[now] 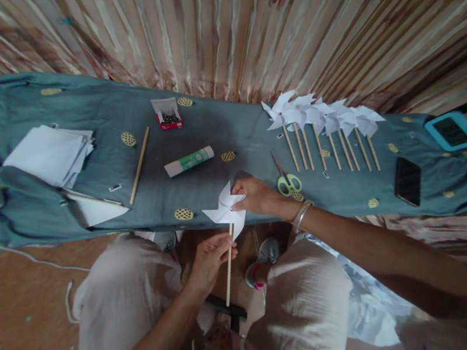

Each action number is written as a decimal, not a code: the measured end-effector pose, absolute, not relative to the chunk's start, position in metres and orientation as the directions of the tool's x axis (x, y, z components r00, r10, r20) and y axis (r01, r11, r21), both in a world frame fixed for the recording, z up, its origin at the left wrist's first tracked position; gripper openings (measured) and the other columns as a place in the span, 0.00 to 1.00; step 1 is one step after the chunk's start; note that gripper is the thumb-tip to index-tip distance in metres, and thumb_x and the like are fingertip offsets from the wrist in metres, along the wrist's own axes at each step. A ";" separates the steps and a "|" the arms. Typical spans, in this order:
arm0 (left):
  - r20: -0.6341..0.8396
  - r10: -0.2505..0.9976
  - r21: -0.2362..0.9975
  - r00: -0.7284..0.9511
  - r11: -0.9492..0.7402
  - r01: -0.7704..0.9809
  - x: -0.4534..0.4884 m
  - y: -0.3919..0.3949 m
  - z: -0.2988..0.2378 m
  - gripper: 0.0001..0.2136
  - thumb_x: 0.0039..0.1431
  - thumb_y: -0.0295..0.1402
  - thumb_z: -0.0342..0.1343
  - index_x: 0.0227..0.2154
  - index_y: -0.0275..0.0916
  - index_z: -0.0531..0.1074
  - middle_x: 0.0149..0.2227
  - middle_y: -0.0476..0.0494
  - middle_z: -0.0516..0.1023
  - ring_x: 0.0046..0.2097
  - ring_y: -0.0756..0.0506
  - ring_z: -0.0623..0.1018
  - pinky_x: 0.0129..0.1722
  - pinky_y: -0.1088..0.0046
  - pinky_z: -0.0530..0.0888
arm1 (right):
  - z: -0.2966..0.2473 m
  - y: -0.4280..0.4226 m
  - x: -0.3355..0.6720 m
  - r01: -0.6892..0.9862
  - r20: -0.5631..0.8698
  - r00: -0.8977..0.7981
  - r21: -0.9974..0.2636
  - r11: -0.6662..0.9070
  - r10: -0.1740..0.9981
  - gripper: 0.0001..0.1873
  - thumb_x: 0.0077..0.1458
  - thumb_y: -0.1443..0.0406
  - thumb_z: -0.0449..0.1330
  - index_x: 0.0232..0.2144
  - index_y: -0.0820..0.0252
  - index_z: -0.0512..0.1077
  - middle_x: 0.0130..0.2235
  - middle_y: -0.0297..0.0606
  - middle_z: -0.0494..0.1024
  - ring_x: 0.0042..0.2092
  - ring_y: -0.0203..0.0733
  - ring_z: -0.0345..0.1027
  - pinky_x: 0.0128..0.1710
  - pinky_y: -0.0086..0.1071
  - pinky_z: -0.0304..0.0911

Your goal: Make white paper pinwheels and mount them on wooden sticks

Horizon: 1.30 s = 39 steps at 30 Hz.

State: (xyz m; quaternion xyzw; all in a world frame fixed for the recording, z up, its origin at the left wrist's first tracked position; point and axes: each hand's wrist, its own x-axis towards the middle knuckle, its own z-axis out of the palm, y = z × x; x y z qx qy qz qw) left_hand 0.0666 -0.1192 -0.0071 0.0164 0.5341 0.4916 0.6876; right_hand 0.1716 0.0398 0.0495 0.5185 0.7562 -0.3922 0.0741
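Note:
A white paper pinwheel (pixel 225 209) on a thin wooden stick (pixel 228 275) is held over the front edge of a grey-blue covered table (pixel 106 107). My left hand (pixel 209 257) is closed around the stick just below the paper. My right hand (pixel 252 194) pinches the paper's top at its centre; a silver bangle is on that wrist. Several finished white pinwheels (pixel 322 118) on sticks lie in a row at the back right.
Green-handled scissors (pixel 288 182), a glue stick (pixel 189 161), an open pin box (pixel 167 113), a loose stick (pixel 140 165) and a stack of white paper (pixel 48 153) lie on the table. A black phone (pixel 408 181) and a teal-cased device (pixel 453 131) sit at right.

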 end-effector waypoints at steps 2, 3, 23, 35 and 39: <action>-0.713 0.697 0.567 -0.072 0.514 -0.644 0.067 -0.120 -0.009 0.22 0.25 0.42 0.76 0.25 0.34 0.80 0.22 0.47 0.78 0.22 0.52 0.74 0.27 0.74 0.72 | 0.049 0.041 0.170 0.849 -0.524 -0.438 -0.507 0.146 0.730 0.15 0.42 0.68 0.71 0.36 0.58 0.79 0.40 0.35 0.83 0.44 0.43 0.76 0.39 0.28 0.66; -0.708 0.701 0.578 -0.080 0.510 -0.637 0.067 -0.119 -0.010 0.22 0.25 0.42 0.76 0.25 0.34 0.80 0.22 0.46 0.78 0.21 0.51 0.74 0.27 0.73 0.72 | 0.050 0.042 0.169 0.856 -0.532 -0.430 -0.498 0.142 0.729 0.15 0.42 0.68 0.72 0.36 0.59 0.79 0.40 0.35 0.83 0.43 0.43 0.76 0.38 0.28 0.66; -0.688 0.725 0.569 -0.014 0.527 -0.631 0.073 -0.111 -0.019 0.20 0.23 0.41 0.76 0.20 0.34 0.80 0.20 0.47 0.77 0.21 0.50 0.74 0.26 0.71 0.74 | 0.056 0.040 0.163 0.904 -0.580 -0.345 -0.417 0.094 0.738 0.15 0.42 0.68 0.72 0.35 0.58 0.78 0.41 0.37 0.83 0.42 0.43 0.76 0.33 0.27 0.64; -0.681 0.732 0.551 -0.009 0.505 -0.664 0.076 -0.114 -0.011 0.21 0.24 0.43 0.77 0.20 0.33 0.78 0.20 0.49 0.76 0.21 0.52 0.74 0.26 0.75 0.73 | 0.058 0.035 0.169 0.849 -0.532 -0.430 -0.512 0.128 0.730 0.13 0.45 0.71 0.70 0.34 0.61 0.74 0.42 0.40 0.82 0.43 0.43 0.76 0.38 0.28 0.65; -0.686 0.727 0.546 -0.019 0.498 -0.674 0.073 -0.114 -0.008 0.22 0.22 0.44 0.78 0.19 0.33 0.77 0.20 0.49 0.76 0.21 0.53 0.75 0.25 0.77 0.73 | 0.053 0.036 0.171 0.827 -0.517 -0.449 -0.550 0.119 0.729 0.12 0.46 0.72 0.70 0.34 0.62 0.73 0.39 0.38 0.82 0.41 0.41 0.75 0.38 0.28 0.66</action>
